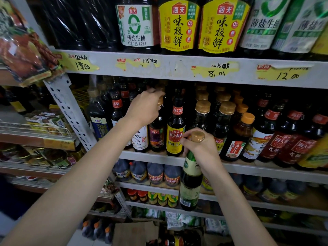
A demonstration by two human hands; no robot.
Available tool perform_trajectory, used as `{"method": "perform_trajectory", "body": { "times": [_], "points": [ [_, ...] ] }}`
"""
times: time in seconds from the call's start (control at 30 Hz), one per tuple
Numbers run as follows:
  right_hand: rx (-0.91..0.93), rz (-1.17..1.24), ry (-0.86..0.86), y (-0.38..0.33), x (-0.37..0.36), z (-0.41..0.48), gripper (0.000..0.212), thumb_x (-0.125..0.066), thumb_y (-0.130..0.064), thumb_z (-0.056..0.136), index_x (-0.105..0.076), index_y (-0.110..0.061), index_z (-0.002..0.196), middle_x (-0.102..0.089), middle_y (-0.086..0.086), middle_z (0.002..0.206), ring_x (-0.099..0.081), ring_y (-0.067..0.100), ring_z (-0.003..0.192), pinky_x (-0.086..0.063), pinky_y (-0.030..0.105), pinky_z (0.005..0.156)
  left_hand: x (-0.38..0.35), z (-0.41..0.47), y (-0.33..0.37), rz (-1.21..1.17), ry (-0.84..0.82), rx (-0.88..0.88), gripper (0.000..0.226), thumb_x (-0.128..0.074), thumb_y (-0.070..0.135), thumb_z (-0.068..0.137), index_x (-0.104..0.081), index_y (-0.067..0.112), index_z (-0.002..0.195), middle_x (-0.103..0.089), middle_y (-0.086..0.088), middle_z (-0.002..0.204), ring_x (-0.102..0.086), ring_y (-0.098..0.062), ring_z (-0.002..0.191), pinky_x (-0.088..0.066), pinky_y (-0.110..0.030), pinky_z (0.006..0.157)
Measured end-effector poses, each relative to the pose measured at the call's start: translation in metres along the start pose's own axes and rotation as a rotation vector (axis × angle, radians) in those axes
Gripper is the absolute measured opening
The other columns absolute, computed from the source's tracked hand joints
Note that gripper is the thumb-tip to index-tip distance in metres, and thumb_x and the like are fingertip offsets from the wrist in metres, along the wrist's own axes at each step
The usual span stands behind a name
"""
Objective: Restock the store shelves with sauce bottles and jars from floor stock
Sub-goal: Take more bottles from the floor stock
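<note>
The left hand (144,107) was stretched forward, its fingers curled over the cap of a dark bottle (157,134) that stood on the middle shelf (142,155). The right hand (200,148) was lower, its fingers closed round the neck of a green-labelled bottle (190,185). This bottle hung upright below them, in front of the shelf edge.

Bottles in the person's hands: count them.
2. The left hand grips a dark bottle by its cap on the middle shelf; the right hand holds a green-labelled bottle by the neck, before that shelf.
</note>
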State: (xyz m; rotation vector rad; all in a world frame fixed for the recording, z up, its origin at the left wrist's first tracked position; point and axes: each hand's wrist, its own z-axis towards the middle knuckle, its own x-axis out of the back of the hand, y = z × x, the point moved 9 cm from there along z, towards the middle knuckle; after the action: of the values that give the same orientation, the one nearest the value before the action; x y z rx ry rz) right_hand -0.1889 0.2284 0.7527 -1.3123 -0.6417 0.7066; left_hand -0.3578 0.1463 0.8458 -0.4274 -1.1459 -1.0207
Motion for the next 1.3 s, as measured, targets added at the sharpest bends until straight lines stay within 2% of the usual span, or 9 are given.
{"method": "perform_trajectory", "body": {
  "times": [0.1, 0.23, 0.33, 0.43, 0.53, 0.7, 0.8, 1.0, 1.3],
  "points": [
    [-0.023, 0.087, 0.001, -0.006, 0.001, 0.003, 0.008, -0.07, -0.001, 0.082, -0.065, -0.006, 0.081, -0.057, 0.014, 0.055, -0.056, 0.025, 0.049, -0.051, 0.029, 0.056, 0.016, -0.017, 0.01, 0.026, 0.203, -0.103, 0.044, -0.06, -0.002, 0.086, -0.061, 0.011, 0.128, -0.052, -0.009, 0.139, -0.053, -0.034, 0.121, -0.053, -0.048, 0.089],
    [-0.114, 0.351, -0.133, -0.02, -0.005, 0.006, 0.016, -0.066, 0.006, 0.075, -0.065, -0.01, 0.079, -0.051, 0.012, 0.051, -0.051, 0.024, 0.045, -0.046, 0.032, 0.055, 0.031, -0.069, 0.016, -0.204, 0.535, -0.171, 0.019, -0.058, 0.004, 0.088, -0.071, 0.008, 0.101, -0.067, -0.003, 0.106, -0.062, -0.02, 0.096, -0.054, -0.039, 0.077],
    [-0.16, 0.554, -0.277, -0.042, -0.016, 0.003, 0.015, -0.058, 0.005, 0.075, -0.059, -0.009, 0.081, -0.045, 0.007, 0.047, -0.048, 0.02, 0.042, -0.044, 0.029, 0.052, -0.042, -0.091, 0.018, -0.786, -0.071, 0.062, 0.03, -0.058, 0.043, 0.088, -0.071, 0.019, 0.101, -0.071, 0.009, 0.098, -0.064, -0.006, 0.09, -0.051, -0.037, 0.084],
    [-0.18, 0.508, -0.206, -0.058, -0.021, 0.003, 0.018, -0.06, 0.005, 0.079, -0.057, -0.011, 0.075, -0.046, 0.006, 0.048, -0.047, 0.02, 0.042, -0.045, 0.029, 0.052, -0.11, -0.141, 0.051, -1.5, -0.599, 0.413, 0.067, -0.067, 0.067, 0.069, -0.072, 0.015, 0.112, -0.071, -0.007, 0.115, -0.067, -0.022, 0.107, -0.047, -0.046, 0.102],
    [-0.166, 0.383, 0.057, -0.067, -0.01, 0.002, 0.017, -0.067, 0.001, 0.083, -0.055, -0.01, 0.077, -0.049, 0.008, 0.051, -0.048, 0.022, 0.042, -0.044, 0.029, 0.05, -0.123, -0.16, 0.075, -1.779, -0.656, 0.359, 0.064, -0.065, 0.069, 0.076, -0.07, 0.021, 0.118, -0.07, -0.014, 0.116, -0.068, -0.03, 0.105, -0.054, -0.043, 0.088],
    [-0.053, 0.207, 0.435, -0.079, 0.013, -0.006, 0.023, -0.076, -0.015, 0.085, -0.056, -0.007, 0.093, -0.053, 0.003, 0.052, -0.049, 0.017, 0.042, -0.045, 0.033, 0.053, -0.114, -0.168, 0.07, -1.543, -0.368, 0.228, 0.08, -0.059, 0.077, 0.074, -0.052, 0.03, 0.138, -0.06, 0.003, 0.135, -0.055, -0.017, 0.126, -0.046, -0.042, 0.102],
    [-0.08, 0.237, 0.336, -0.08, 0.005, -0.011, 0.023, -0.077, -0.018, 0.084, -0.058, -0.008, 0.092, -0.056, 0.002, 0.055, -0.054, 0.015, 0.046, -0.05, 0.029, 0.052, -0.109, -0.174, 0.075, -1.703, -0.358, 0.262, 0.063, -0.065, 0.07, 0.075, -0.067, 0.026, 0.12, -0.07, -0.005, 0.116, -0.067, -0.023, 0.105, -0.054, -0.034, 0.08],
    [-0.258, 0.438, -0.047, -0.07, -0.018, -0.017, 0.021, -0.073, -0.007, 0.082, -0.056, -0.008, 0.093, -0.057, 0.006, 0.06, -0.058, 0.019, 0.053, -0.053, 0.031, 0.059, -0.109, -0.204, 0.104, -2.018, -0.891, 0.378, 0.084, -0.056, 0.068, 0.081, -0.059, -0.006, 0.12, -0.061, -0.031, 0.098, -0.063, -0.038, 0.078, -0.05, -0.045, 0.074],
    [-0.196, 0.385, 0.057, -0.064, -0.008, -0.028, 0.019, -0.075, -0.011, 0.081, -0.061, -0.007, 0.093, -0.063, 0.012, 0.064, -0.064, 0.026, 0.057, -0.056, 0.034, 0.059, -0.113, -0.209, 0.108, -2.046, -0.944, 0.319, 0.081, -0.053, 0.066, 0.084, -0.057, -0.007, 0.119, -0.057, -0.032, 0.101, -0.063, -0.039, 0.074, -0.05, -0.045, 0.071]
  ]
}}
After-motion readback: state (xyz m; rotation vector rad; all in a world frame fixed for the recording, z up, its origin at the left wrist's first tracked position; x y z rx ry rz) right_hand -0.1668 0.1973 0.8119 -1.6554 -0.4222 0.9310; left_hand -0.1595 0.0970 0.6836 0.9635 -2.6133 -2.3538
